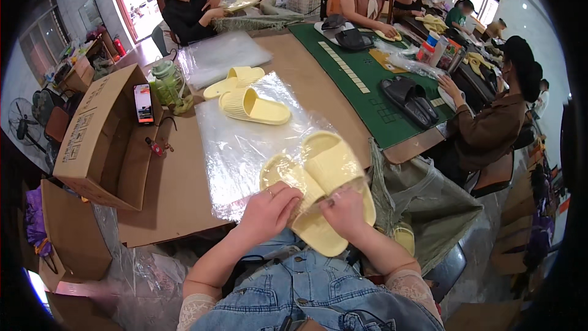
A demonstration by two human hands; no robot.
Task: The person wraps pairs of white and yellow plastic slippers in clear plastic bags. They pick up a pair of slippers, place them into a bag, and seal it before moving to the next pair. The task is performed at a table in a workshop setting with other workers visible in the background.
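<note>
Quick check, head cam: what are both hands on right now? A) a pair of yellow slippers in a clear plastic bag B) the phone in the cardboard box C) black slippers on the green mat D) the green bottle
A: the left hand and right hand both grip the pair of yellow slippers wrapped in a clear plastic bag at the near table edge.

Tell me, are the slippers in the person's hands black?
No, the pair of slippers held by the left hand and right hand is pale yellow, inside a clear plastic bag.
</note>
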